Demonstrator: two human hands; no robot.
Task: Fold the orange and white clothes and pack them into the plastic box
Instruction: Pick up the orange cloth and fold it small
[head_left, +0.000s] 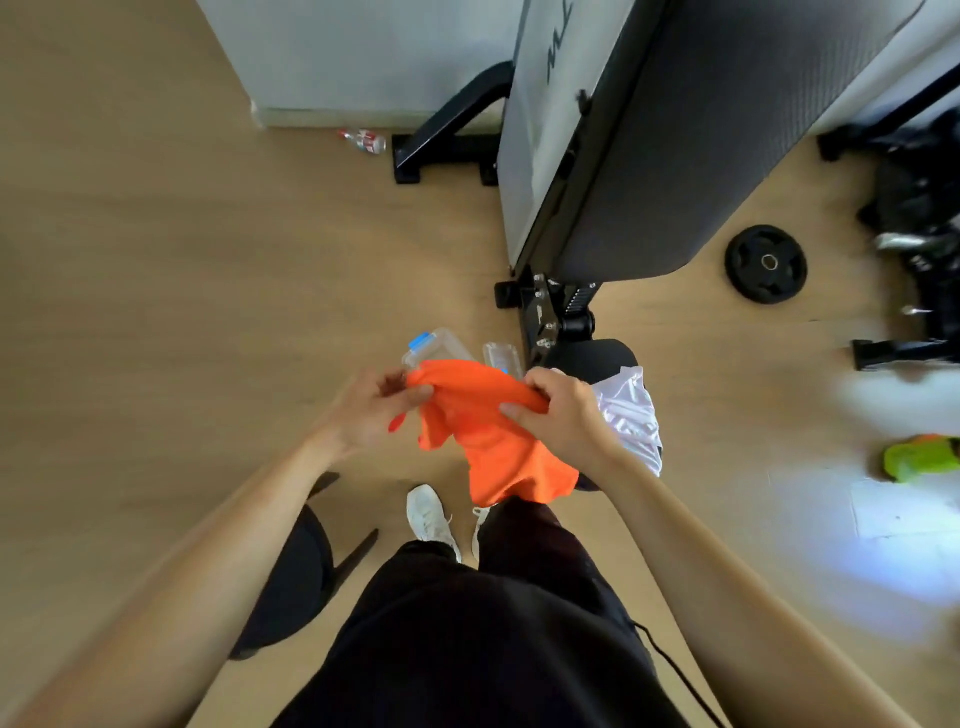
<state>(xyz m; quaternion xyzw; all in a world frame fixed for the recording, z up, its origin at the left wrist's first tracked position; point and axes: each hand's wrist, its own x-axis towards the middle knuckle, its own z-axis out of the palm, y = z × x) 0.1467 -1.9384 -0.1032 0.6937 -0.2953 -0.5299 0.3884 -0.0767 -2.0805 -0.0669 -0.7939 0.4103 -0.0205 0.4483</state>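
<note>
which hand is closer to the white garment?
Right. The right hand, gripping the orange garment, sits just beside the white garment; the left hand grips the orange's far side.

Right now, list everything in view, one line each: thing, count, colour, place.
orange garment: one, orange, held up between both hands
white garment: one, white, on the black seat at right
plastic box: one, clear with blue clip, on floor behind the orange garment
box lid: one, clear, beside the box
weight bench: one, black, ahead
weight plate: one, black, floor right
bottle: one, clear, by wall
left hand: gripping garment
right hand: gripping garment
</note>
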